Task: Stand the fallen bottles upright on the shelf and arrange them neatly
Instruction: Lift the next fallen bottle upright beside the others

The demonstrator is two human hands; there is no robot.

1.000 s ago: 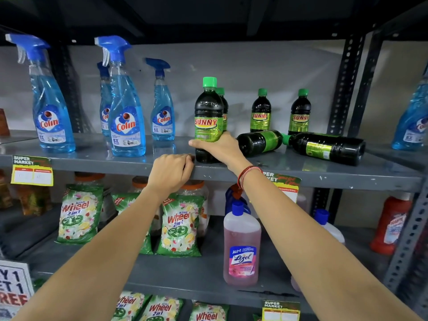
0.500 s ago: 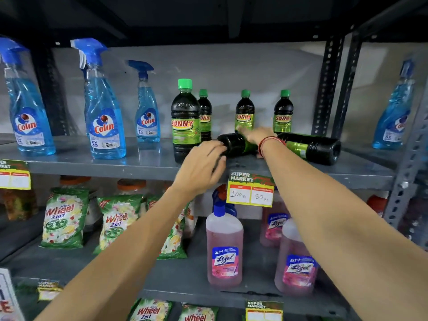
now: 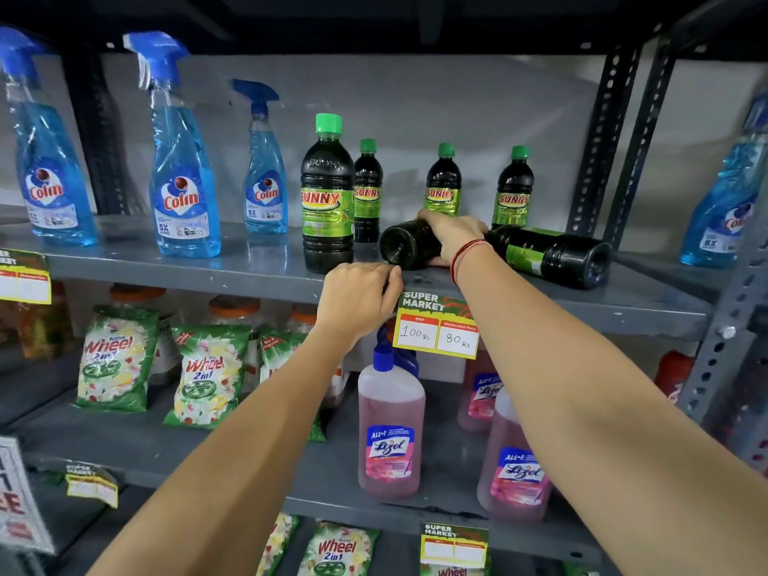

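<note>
Grey metal shelf [image 3: 208, 276] boards on slotted uprights carry the goods: blue spray bottles [image 3: 185, 176] to the left, dark bottles with green caps in the middle. Four of the dark ones stand upright, the big front bottle [image 3: 327, 197] nearest. Two lie on their sides: one fallen bottle [image 3: 405, 243] with its round base facing out, and a second fallen bottle [image 3: 548, 255] just right of it, base pointing right.

The right hand [image 3: 451, 234] is wrapped over the middle of the first fallen bottle, fingers curled around it. The left hand [image 3: 357, 297] sits loosely curled at the shelf's front edge just below that base, holding nothing that can be seen.

To raise it well, I would grip near the shoulder, pivot it on its base rim, and steady the base with the left hand. Smooth glossy plastic may slip, and the round body may roll toward its neighbours.
</note>
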